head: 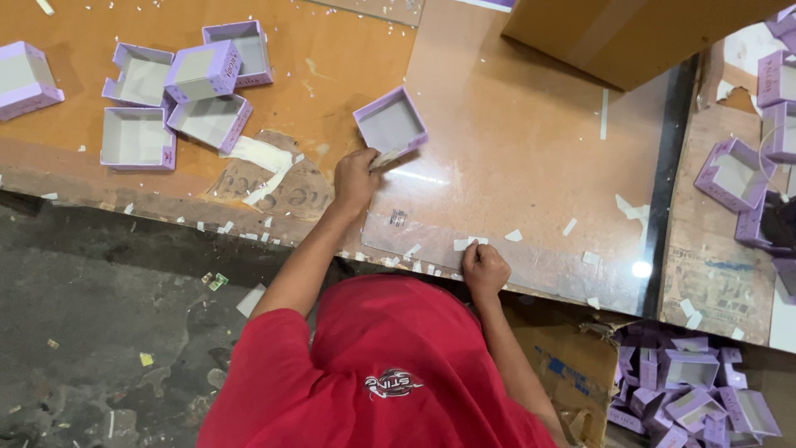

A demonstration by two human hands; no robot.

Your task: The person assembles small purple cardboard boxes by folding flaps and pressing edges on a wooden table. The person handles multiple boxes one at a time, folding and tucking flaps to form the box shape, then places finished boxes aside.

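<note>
Box, small, square, lilac cardboard, open-topped (pixel 391 124): lies on the glossy brown worktable (pixel 514 141), at the fingertips of your left hand (pixel 355 178), which pinches its near corner. Your right hand (pixel 484 269) rests apart from the box, at the table's near edge, curled into a loose fist on a small white paper scrap (pixel 466 243). Cluster of matching lilac boxes (pixel 178 91): far left, well apart from both hands. Heap of lilac boxes (pixel 696 386): low right, below the table.
</note>
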